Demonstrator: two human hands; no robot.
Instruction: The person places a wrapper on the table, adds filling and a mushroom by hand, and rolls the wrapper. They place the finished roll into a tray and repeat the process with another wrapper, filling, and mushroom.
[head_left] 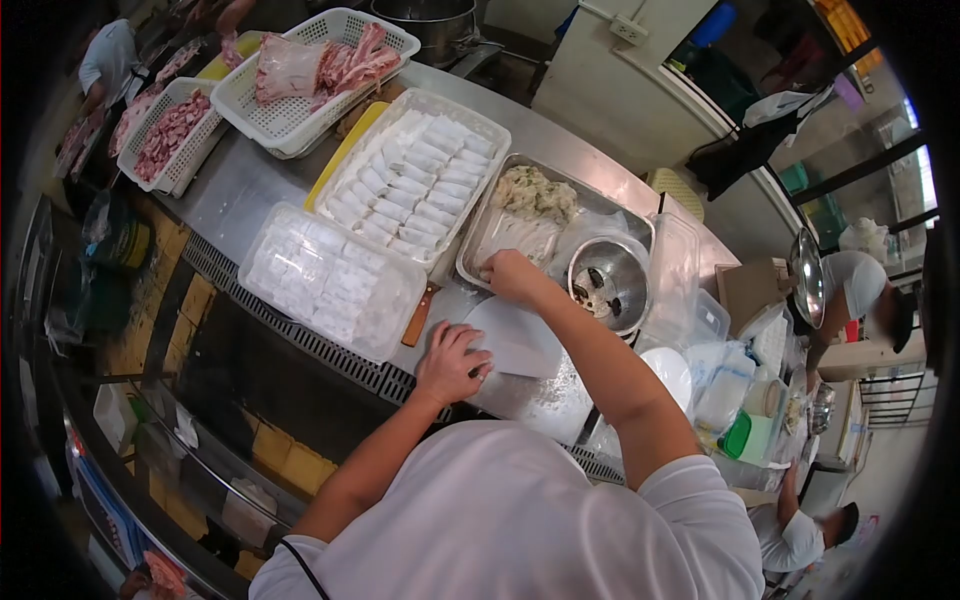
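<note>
My right hand (512, 277) reaches over the near left corner of a metal tray (652, 235), its fingers curled closed; whatever they hold is hidden. A pale lumpy mixture (535, 193) is heaped at the tray's far end, with a smeared layer nearer my hand. Inside the tray's right part sits a steel bowl (640, 298) containing a few dark pieces. My left hand (452, 362) rests with bent, parted fingers at the left edge of a white flat sheet (515, 335) on the counter. Left of it lies a wooden knife handle (417, 318), its other end hidden.
Left stand a tub (497, 128) of several white rolls and a lidded tub (330, 282). White baskets (243, 118) of meat occupy the counter's far left. Clear plastic containers (675, 265) and a white round lid (667, 375) crowd the right. Co-workers are at both sides.
</note>
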